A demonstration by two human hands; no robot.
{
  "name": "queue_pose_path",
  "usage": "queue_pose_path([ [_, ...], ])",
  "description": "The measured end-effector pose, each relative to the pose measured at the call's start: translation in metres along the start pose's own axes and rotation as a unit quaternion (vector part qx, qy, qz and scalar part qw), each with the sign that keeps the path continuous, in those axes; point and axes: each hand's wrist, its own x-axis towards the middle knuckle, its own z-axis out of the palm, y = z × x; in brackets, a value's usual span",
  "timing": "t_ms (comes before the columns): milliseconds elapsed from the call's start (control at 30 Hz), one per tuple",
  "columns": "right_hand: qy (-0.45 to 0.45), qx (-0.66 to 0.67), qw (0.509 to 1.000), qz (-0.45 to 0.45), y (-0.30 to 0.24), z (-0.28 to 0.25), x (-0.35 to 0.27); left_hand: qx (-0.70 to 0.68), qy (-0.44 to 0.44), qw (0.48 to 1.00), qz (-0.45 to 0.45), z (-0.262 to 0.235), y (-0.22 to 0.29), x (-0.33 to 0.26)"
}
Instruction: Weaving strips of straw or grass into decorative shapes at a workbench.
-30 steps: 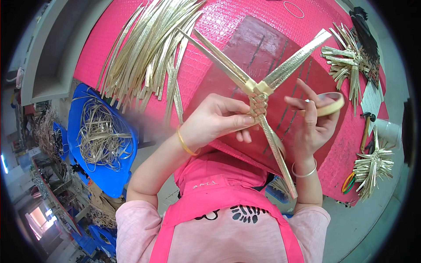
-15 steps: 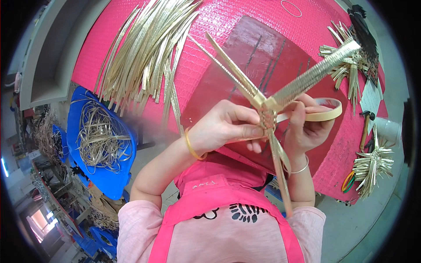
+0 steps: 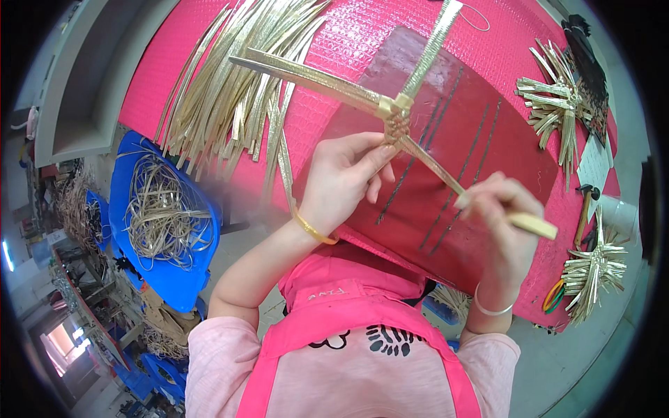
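A small woven knot of gold strips [image 3: 397,127] is raised above the dark red board, with bundled strip arms sticking out of it. My left hand [image 3: 348,171] pinches the knot's lower side between thumb and fingers. One arm points left over loose strips, another points away to the far side. A third, narrower gold arm [image 3: 435,167] slants toward my right hand [image 3: 505,216], whose fingertips are at its end. That hand is closed round a cream-coloured tape roll [image 3: 535,225], now seen nearly edge-on. Whether the fingertips also grip the strip end, I cannot tell.
Loose gold strips [image 3: 223,97] lie at the far left of the pink table. The red board [image 3: 481,160] has dark lines. A blue bin [image 3: 188,296] holds tangled strips. At right are gold strip pieces [image 3: 557,97], a hammer [image 3: 584,216] and coloured bands [image 3: 554,292].
The woven piece has turned anticlockwise and moved up and left with my left hand. My right hand, with the tape roll, has moved away to the right and nearer me.
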Motion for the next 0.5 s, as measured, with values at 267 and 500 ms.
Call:
queue_pose_path([
  [267,0.054,0.035,0.994,0.088,0.062,0.023,0.011,-0.116,-0.024,0.993,0.014,0.009,-0.022,0.001],
  [500,0.078,0.026,0.994,0.075,0.063,0.032,0.017,-0.133,-0.017,0.991,0.022,0.011,-0.026,-0.001],
])
